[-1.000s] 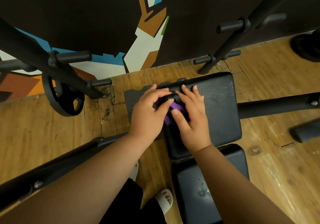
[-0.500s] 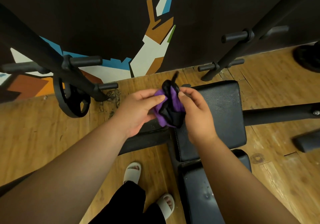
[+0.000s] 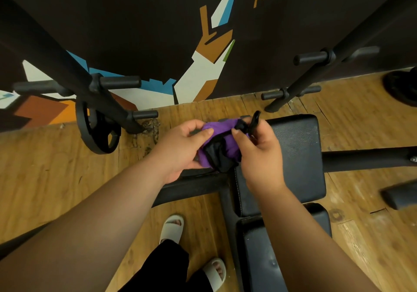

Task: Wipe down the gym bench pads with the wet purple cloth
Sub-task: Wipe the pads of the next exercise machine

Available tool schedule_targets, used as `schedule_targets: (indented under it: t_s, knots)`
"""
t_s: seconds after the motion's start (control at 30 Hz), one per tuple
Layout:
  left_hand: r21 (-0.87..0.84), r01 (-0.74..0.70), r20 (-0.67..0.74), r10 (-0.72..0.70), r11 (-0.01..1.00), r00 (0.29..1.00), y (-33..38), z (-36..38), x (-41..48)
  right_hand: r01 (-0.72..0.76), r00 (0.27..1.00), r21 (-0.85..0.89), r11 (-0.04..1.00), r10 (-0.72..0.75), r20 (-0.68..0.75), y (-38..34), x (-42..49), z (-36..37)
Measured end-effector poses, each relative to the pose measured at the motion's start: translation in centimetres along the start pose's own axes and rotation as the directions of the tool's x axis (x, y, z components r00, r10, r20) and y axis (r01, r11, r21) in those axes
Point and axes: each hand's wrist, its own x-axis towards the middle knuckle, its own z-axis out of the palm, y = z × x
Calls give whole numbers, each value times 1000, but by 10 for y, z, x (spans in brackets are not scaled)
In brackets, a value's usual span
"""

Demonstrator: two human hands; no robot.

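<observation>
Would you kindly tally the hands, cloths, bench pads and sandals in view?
Hands: 2
Cloth: 1
Pads: 2
Sandals: 2
Total: 7

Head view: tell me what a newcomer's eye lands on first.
The purple cloth, bunched with black fabric, is held by the left hand and right hand over the bench pad at centre. Behind, a colourful angular mural crosses the dark wall; a weight plate sits low on the rack at left.
</observation>
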Motion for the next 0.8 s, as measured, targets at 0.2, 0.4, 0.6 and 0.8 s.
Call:
schedule_targets:
  t_s: [0.2,0.4,0.6,0.8]
  knots:
    - [-244,72,101,-49,967,994,13,-9,-1,118,953,128,985,-149,262,10,-4,-18]
    - [-157,37,57,-29,987,998,9,8,0,218,944,-49,975,-198,265,-1,-4,-11]
    - [-171,-51,66,63,984,996,5,4,1,-13,979,-158,987,44,197,-1,4,-15]
    - [-441,-40,100,93,897,991,-11,12,0,47,998,-99,994,-41,54,-3,-5,-8]
